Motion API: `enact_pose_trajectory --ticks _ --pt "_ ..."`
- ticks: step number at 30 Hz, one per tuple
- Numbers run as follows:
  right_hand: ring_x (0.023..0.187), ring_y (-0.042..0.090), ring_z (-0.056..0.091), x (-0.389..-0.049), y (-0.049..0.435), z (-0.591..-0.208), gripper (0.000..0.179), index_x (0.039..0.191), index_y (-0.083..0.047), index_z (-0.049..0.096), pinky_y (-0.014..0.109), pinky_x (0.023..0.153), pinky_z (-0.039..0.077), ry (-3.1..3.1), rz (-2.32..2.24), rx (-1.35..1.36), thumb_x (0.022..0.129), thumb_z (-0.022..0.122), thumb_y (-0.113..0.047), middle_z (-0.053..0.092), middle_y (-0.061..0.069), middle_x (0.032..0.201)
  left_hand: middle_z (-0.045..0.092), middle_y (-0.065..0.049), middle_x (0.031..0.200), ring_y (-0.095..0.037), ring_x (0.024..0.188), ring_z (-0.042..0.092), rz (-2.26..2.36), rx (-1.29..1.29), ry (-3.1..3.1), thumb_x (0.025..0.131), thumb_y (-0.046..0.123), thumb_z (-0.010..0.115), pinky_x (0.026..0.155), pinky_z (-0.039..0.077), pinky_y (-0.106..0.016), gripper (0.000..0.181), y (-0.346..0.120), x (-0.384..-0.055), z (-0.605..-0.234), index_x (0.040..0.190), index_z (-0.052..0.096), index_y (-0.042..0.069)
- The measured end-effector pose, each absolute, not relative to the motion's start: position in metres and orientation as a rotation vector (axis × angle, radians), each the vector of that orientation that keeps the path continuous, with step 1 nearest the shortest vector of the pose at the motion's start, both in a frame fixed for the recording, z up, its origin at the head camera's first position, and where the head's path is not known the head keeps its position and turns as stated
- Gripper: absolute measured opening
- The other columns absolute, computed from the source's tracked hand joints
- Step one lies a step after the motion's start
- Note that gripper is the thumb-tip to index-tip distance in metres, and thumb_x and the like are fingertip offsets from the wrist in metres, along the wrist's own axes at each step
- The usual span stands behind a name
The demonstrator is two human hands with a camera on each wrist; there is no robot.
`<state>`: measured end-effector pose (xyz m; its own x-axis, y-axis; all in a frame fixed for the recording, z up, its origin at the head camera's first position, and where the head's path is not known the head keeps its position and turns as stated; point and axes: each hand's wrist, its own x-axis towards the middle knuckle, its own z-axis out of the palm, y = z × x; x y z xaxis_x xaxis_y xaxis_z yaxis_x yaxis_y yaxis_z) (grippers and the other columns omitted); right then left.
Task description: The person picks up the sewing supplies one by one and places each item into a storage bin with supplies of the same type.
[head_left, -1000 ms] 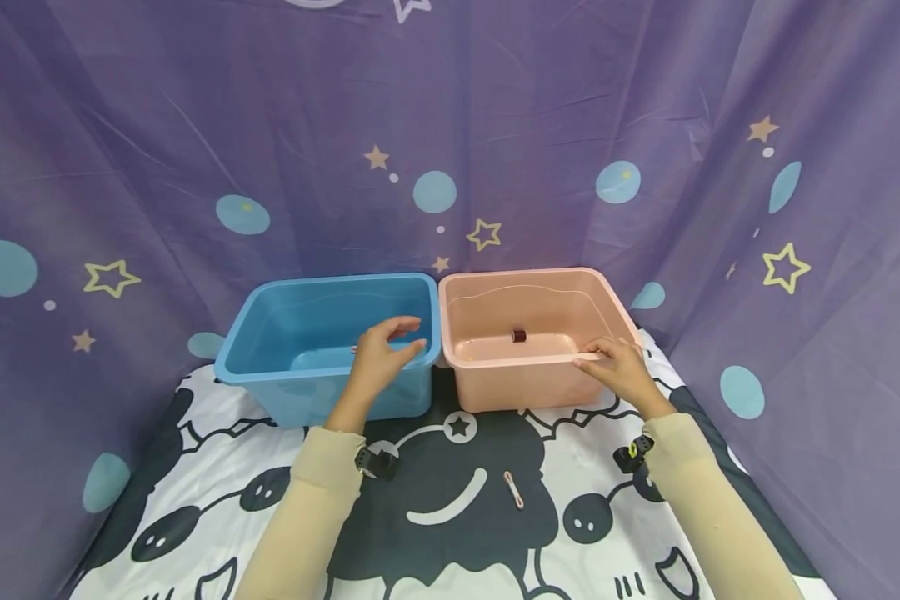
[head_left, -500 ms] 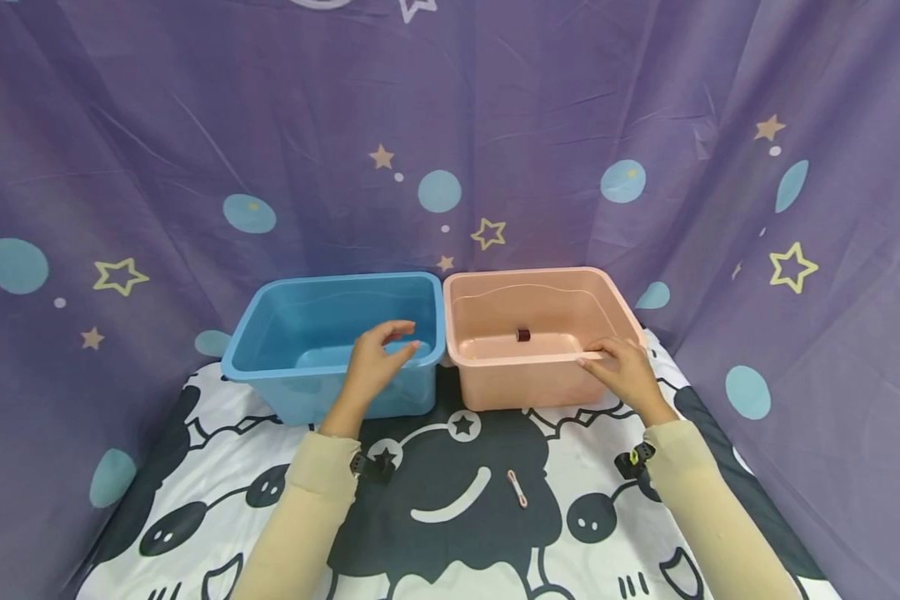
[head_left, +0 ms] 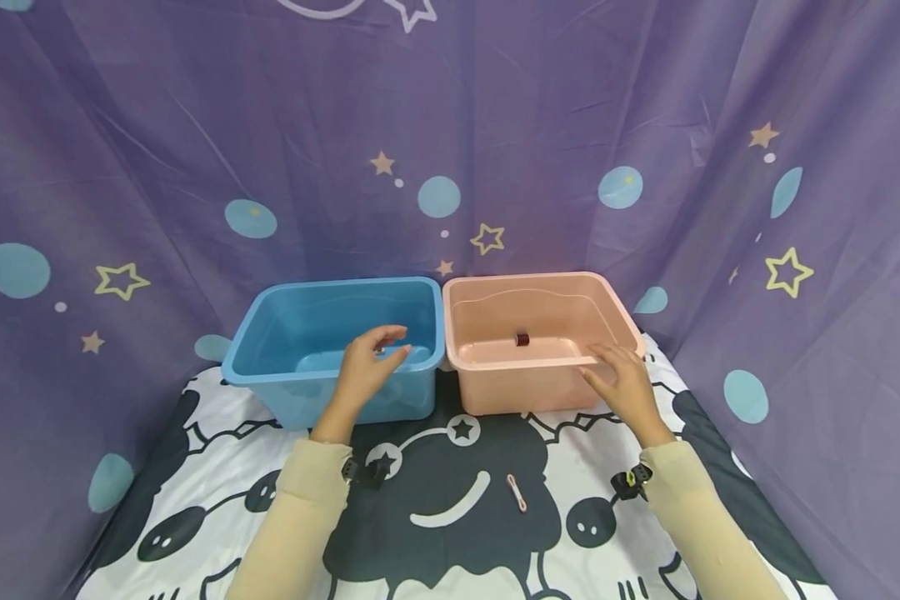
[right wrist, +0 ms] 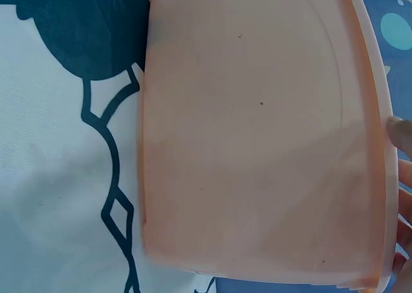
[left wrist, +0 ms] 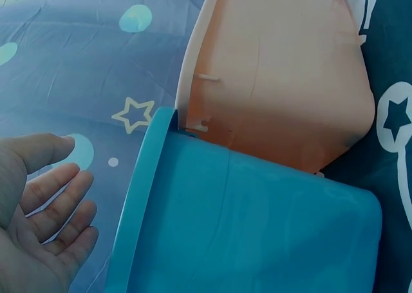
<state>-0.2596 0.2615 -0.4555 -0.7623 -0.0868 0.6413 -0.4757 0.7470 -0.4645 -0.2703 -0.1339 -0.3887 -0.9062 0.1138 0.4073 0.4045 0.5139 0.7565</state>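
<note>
A blue plastic tub and a pink plastic tub stand side by side. My left hand hovers over the blue tub's front right part, holding nothing; in the left wrist view its fingers are loosely bent and spread. At the pink tub's front right rim, my right hand straddles the edge, thumb outside and fingers inside. The right wrist view shows the thumb against that rim. A small dark red cylinder lies inside the pink tub.
A narrow pink loop-shaped item lies on the black-and-white patterned cloth before the tubs. Close behind them hangs a purple curtain with stars and dots. The two tubs meet at their rims.
My left hand has drawn back a little, left and toward me. My right hand stays at the pink rim, its thumb lower and farther from the fingers. The tubs stand as before.
</note>
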Motion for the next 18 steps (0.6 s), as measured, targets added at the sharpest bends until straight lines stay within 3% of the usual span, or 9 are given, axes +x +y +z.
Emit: enact_pose_trajectory --ticks 6,18 --pt "0.117 0.045 0.048 -0.245 0.259 -0.46 0.041 0.116 0.004 0.062 0.056 0.103 0.029 -2.298 0.875 0.406 0.077 0.073 -0.006 0.06 0.023 0.119 0.065 -0.017 0.115 -0.035 0.106 0.059 -1.333 -0.453 -2.459 0.085 0.012 0.069 0.091 0.047 -0.047 0.033 -0.14 -0.267 -0.389 0.115 0.064 0.0" --pt "0.113 0.039 0.05 -0.221 0.247 -0.475 0.039 0.114 0.001 0.064 0.052 0.097 0.035 -2.251 0.948 0.371 0.076 0.074 -0.002 0.062 0.018 0.118 0.065 -0.017 0.113 -0.03 0.103 0.059 -1.389 -0.47 -2.466 0.087 0.014 0.067 0.093 0.045 -0.049 0.03 -0.155 -0.266 -0.388 0.115 0.065 0.002"
